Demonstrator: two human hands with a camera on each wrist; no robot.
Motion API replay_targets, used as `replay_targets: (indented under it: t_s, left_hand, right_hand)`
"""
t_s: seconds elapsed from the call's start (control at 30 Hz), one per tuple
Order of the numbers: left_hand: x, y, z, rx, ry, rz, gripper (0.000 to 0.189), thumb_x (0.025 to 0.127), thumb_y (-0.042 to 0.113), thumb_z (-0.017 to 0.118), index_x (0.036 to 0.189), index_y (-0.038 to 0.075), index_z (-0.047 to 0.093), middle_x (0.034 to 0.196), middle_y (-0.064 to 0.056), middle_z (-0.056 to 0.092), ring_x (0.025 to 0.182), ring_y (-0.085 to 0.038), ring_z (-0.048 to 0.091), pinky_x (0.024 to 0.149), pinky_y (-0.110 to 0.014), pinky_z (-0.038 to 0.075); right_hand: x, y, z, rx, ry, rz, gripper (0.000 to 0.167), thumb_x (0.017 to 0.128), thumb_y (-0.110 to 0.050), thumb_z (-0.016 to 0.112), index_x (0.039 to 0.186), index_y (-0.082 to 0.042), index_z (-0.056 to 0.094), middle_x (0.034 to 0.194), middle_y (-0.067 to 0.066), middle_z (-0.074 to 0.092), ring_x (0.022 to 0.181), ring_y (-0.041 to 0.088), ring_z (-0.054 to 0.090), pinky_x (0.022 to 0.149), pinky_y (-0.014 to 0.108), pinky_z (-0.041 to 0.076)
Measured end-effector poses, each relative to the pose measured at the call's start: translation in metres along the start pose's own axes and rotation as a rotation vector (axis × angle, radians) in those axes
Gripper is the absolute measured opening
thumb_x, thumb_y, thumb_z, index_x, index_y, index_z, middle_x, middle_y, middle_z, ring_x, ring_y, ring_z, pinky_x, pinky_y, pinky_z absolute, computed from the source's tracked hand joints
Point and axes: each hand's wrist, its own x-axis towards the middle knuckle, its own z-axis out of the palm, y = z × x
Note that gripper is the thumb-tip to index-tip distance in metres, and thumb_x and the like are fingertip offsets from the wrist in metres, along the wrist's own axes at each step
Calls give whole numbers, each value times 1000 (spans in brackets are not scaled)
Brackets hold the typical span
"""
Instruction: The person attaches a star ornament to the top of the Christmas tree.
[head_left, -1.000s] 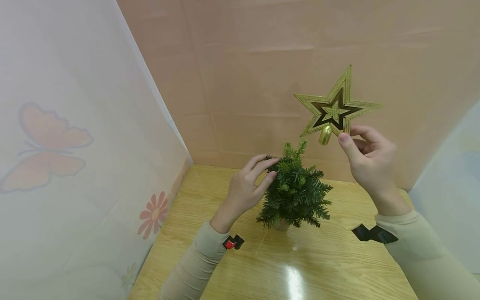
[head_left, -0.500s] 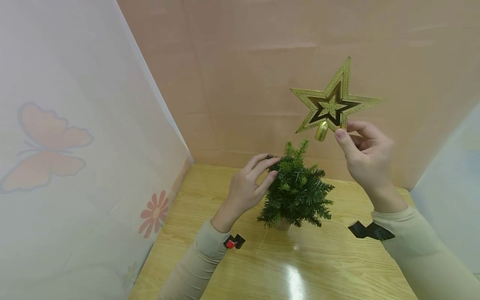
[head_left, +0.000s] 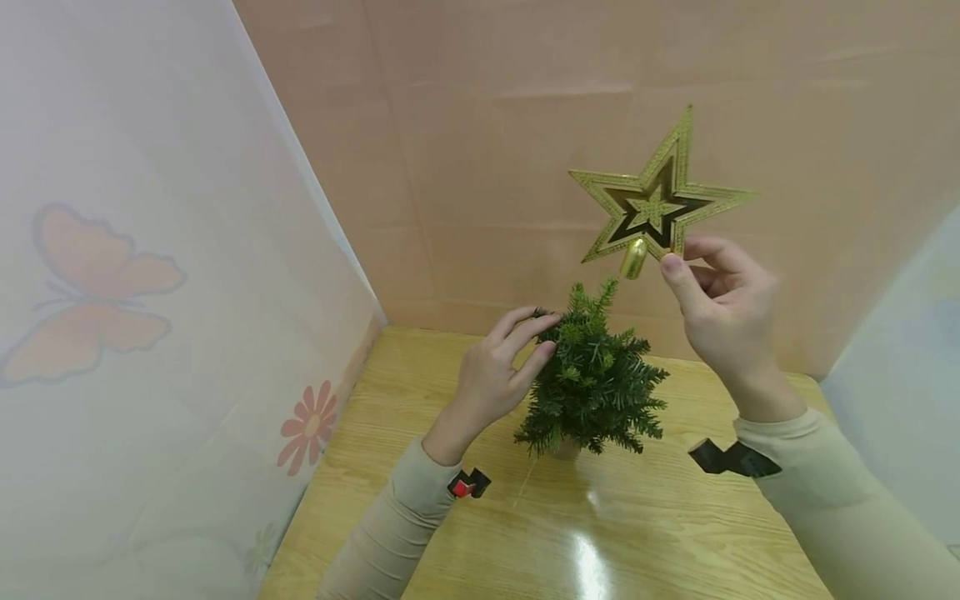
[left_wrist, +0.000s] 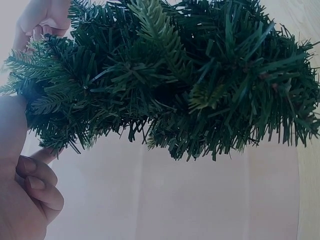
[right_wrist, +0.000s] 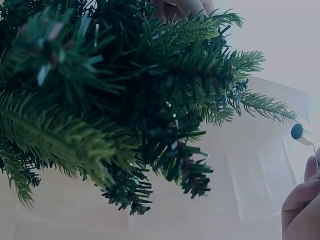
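A small artificial Christmas tree [head_left: 600, 379] stands upright on the table, its pot mostly hidden under the branches. At its upper left my left hand [head_left: 489, 375] holds the branches between fingers and thumb. My right hand [head_left: 733, 312] pinches a gold star tree topper [head_left: 655, 208] by its lower right point. The star is raised above and slightly right of the treetop, its hollow socket [head_left: 633, 258] pointing down. In the right wrist view, that socket's round opening [right_wrist: 297, 131] sits right by the tip of a top sprig [right_wrist: 270, 107]. The left wrist view has the tree's needles [left_wrist: 165, 85] filling its upper half.
The wooden table [head_left: 442, 533] is light and glossy. Behind it rises a peach-coloured backdrop [head_left: 480, 167]; a white panel with a butterfly print [head_left: 97, 292] stands at the left, and another pale panel [head_left: 900, 375] at the right.
My right hand has moved left and slightly up with the star, bringing its socket closer to the treetop. My left hand and the tree have barely shifted.
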Motion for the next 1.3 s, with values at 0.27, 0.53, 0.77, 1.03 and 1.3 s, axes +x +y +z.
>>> replay_targets:
  t_s: [0.27, 0.53, 0.77, 1.03, 1.3]
  left_hand:
    - [-1, 1, 0, -10, -11, -16, 46, 112, 47, 43, 140, 21, 67, 141, -11, 62, 46, -1, 31, 43, -20, 27]
    - [-1, 1, 0, -10, -8, -13, 46, 112, 47, 43, 140, 20, 67, 140, -13, 62, 46, -1, 32, 43, -20, 27]
    - [-1, 1, 0, -4, -8, -24, 47, 112, 49, 42, 139, 21, 68, 141, -9, 61, 48, -2, 36, 44, -21, 28]
    - [-1, 1, 0, -5, -4, -21, 48, 112, 49, 41, 139, 21, 68, 139, -12, 62, 48, -2, 36, 44, -21, 29]
    - [0, 1, -1, -11, -13, -21, 45, 112, 47, 44, 139, 21, 68, 140, -10, 62, 49, -2, 36, 44, -20, 29]
  right_hand:
    - [0, -1, 5, 42, -1, 0, 9, 93, 8, 71, 101, 11, 73, 86, 6, 73, 53, 7, 60, 43, 17, 32]
    - [0, -3, 10, 22, -19, -13, 9, 94, 7, 70, 101, 11, 73, 88, 5, 74, 60, 7, 68, 43, 16, 33]
    - [-2, -2, 10, -9, -48, 10, 10, 93, 8, 71, 103, 10, 73, 84, 3, 75, 54, 6, 61, 43, 18, 31]
    - [-5, 1, 11, -20, -79, -2, 9, 94, 9, 69, 102, 12, 71, 77, 2, 74, 46, 5, 51, 40, 20, 28]
    - [-7, 2, 10, -94, -72, -23, 10, 94, 8, 69, 101, 16, 69, 76, -2, 74, 47, 4, 52, 42, 19, 31]
